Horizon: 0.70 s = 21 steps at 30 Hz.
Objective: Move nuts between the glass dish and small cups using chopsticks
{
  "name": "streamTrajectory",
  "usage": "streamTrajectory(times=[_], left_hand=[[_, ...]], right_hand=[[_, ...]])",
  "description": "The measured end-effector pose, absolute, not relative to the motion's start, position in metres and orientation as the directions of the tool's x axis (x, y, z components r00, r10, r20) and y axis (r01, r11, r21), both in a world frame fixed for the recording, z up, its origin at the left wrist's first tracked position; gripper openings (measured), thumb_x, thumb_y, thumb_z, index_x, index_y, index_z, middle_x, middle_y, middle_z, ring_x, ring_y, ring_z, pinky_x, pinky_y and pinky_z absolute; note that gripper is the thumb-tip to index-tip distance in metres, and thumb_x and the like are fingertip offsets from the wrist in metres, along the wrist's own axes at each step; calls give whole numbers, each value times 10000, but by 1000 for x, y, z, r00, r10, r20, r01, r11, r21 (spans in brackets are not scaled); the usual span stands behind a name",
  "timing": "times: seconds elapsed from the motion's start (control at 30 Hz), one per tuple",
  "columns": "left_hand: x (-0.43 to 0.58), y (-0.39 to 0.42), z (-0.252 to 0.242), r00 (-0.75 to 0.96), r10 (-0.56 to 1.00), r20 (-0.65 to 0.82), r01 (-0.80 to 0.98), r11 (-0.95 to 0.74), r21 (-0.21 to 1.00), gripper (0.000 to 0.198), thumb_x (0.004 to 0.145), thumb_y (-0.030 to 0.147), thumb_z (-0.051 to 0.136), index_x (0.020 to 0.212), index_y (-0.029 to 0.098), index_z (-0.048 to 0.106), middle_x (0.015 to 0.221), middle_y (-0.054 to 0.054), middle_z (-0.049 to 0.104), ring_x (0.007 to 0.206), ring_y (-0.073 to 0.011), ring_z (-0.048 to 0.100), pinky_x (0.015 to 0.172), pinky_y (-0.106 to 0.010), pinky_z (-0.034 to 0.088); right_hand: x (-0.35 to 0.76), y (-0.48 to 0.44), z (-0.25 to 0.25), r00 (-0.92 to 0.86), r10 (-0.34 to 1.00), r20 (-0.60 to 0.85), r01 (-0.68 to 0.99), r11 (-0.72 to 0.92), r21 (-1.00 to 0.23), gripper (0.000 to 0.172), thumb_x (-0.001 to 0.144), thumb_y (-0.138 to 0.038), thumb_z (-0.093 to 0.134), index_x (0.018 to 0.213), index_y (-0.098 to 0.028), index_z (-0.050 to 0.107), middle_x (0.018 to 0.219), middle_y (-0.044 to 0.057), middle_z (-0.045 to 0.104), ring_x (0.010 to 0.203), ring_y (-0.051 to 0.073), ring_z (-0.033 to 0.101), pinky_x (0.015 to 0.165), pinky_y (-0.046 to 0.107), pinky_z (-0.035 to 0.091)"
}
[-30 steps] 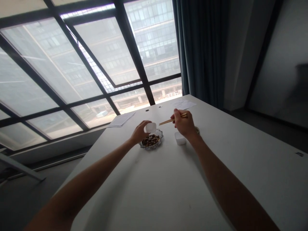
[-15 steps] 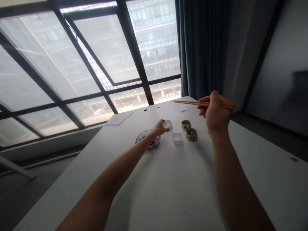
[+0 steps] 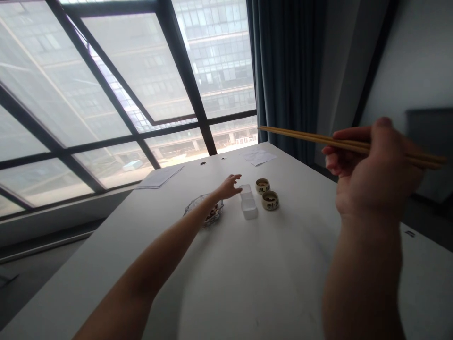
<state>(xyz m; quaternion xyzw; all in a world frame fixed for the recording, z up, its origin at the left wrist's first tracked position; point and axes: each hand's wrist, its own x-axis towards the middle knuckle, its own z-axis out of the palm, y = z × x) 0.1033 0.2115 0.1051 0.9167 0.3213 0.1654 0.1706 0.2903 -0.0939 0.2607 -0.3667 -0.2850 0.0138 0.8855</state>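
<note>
Pale wooden chopsticks (image 3: 300, 136) | right hand (image 3: 375, 174): grasping them, raised, long axis pointing far-left | left hand (image 3: 228, 187): open, nearer, just beside two white square plastic cups (image 3: 249, 208)

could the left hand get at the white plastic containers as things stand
Probably yes: the left hand is open just beside the two small white plastic containers, its fingers pointing their way, and nothing seems to stand between them on the white table.
</note>
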Motion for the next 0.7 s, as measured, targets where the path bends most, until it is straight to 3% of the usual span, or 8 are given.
streamTrajectory(times=[0.2,0.37,0.57,0.7], left_hand=[[103,168,106,855,503,125,450,-840,305,357,1000,370,644,1309,196,605,1336,-103,602,1146,-260,630,969,-481,544],[112,155,98,838,535,112,499,-832,243,341,1007,374,632,1301,201,608,1324,-102,608,1116,-247,640,950,-461,556],[114,183,111,775,609,168,567,-788,241,345,1009,373,631,1303,194,604,1319,-102,609,1102,-245,645,933,-454,564],[122,206,108,759,641,115,602,-757,252,342,1006,366,637,1298,191,607,1316,-102,611,1099,-244,648,928,-451,567]], right_hand=[[281,-90,260,807,299,509,135,747,-651,405,975,-302,506,647,-143,683,507,43,600,399,126,548,367,231,333],[280,-88,260,785,307,538,136,762,-633,386,949,-318,536,635,-148,682,496,28,601,388,124,545,353,218,320],[286,-91,263,832,261,489,143,751,-645,412,942,-324,512,610,-150,682,472,36,609,360,129,532,342,225,315],[285,-91,263,827,276,490,133,751,-647,396,928,-329,534,606,-155,685,463,28,605,360,137,535,338,230,314]])
